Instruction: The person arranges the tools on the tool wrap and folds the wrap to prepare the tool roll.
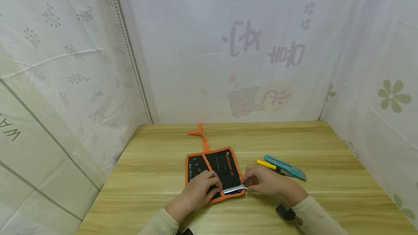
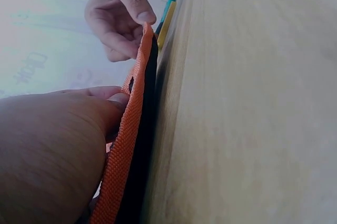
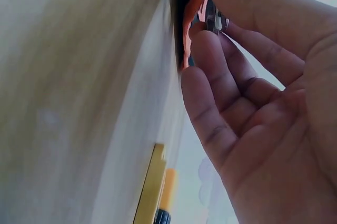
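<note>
A black tool pouch [image 1: 218,168] with orange trim lies unrolled on the table, small numbers printed on its left part. Across its lower right part lies a slim silver wrench [image 1: 234,189], its left end passing under an orange strip. My left hand [image 1: 200,188] bends over the pouch's lower edge, thumb and fingers pinching the orange-edged pocket. At the pouch's right edge, my right hand [image 1: 264,180] pinches the wrench's outer end between thumb and fingertips. In the right wrist view a metal end [image 3: 215,19] shows between those fingers, close against the orange trim.
Right of the pouch, beside the right hand, lie a teal utility knife [image 1: 285,167] and a yellow-and-black tool [image 1: 269,165]. An orange tie strap [image 1: 204,141] runs from the pouch toward the back of the wooden table [image 1: 156,144]. Printed curtains [image 1: 196,64] surround the table.
</note>
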Demonstrator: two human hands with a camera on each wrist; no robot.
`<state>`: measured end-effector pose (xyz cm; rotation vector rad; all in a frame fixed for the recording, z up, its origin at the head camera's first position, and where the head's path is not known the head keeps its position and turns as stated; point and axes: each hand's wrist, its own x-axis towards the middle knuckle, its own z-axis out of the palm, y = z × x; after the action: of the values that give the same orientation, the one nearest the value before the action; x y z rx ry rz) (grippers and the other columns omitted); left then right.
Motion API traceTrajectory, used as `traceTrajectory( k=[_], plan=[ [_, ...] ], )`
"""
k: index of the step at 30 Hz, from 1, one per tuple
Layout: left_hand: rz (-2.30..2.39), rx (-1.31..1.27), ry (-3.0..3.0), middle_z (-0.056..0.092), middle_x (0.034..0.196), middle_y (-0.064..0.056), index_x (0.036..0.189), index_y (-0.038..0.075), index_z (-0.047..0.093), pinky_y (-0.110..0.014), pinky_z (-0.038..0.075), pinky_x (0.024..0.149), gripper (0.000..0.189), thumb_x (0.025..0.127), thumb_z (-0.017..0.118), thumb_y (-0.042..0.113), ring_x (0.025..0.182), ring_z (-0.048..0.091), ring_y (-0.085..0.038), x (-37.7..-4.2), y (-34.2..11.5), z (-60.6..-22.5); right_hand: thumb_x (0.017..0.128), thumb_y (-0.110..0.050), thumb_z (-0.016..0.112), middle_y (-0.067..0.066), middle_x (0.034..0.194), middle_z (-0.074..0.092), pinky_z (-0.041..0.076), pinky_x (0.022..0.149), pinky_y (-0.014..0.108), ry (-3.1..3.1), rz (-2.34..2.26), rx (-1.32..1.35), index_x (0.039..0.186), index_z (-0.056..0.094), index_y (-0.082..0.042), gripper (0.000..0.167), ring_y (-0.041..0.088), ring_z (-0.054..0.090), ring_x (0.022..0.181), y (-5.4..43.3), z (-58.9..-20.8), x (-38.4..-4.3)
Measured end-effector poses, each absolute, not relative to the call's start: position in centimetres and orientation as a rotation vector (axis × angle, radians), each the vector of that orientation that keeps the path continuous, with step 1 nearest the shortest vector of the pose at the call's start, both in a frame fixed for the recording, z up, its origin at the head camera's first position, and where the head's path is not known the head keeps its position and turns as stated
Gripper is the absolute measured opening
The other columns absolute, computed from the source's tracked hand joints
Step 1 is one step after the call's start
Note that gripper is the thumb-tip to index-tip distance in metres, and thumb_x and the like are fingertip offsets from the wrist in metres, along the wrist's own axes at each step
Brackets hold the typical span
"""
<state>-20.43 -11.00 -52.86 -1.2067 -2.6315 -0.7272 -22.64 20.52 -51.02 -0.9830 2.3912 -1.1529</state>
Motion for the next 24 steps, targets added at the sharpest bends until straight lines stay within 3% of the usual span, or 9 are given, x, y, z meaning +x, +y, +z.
traceTrajectory(
  k=[6, 14, 24],
  plan=[
    [-0.716, -1.219, -2.614, 0.060, 0.103, 0.015, 0.097, 0.030, 0.071, -0.023, 0.050, 0.079, 0.009, 0.099, 0.076, 0.023, 0.089, 0.054, -0.004, -20.4, -11.0, -52.9, 0.090, -0.011, 0.084, -0.008, 0.102, 0.064, 0.057, 0.085, 0.026, 2.426, -1.090, -1.026, 0.111, 0.080, -0.023, 0.025, 0.007, 0.065, 0.099, 19.6, -51.0, -22.5],
    [-0.700, -1.220, -2.599, 0.058, 0.100, 0.016, 0.095, 0.031, 0.070, -0.022, 0.050, 0.078, 0.017, 0.096, 0.080, 0.017, 0.088, 0.053, -0.003, -20.3, -10.9, -53.0, 0.091, -0.014, 0.084, -0.013, 0.102, 0.062, 0.057, 0.081, 0.024, 2.438, -1.014, -1.031, 0.111, 0.080, -0.024, 0.022, 0.003, 0.063, 0.094, 19.1, -50.8, -22.2],
    [-0.683, -1.243, -2.598, 0.058, 0.101, 0.016, 0.097, 0.030, 0.069, -0.023, 0.051, 0.081, 0.012, 0.099, 0.076, 0.021, 0.089, 0.054, -0.004, -20.4, -10.7, -53.1, 0.092, -0.014, 0.083, -0.014, 0.101, 0.062, 0.056, 0.078, 0.024, 2.387, -1.011, -1.063, 0.112, 0.081, -0.023, 0.022, 0.004, 0.061, 0.090, 17.7, -51.0, -21.7]
  ],
)
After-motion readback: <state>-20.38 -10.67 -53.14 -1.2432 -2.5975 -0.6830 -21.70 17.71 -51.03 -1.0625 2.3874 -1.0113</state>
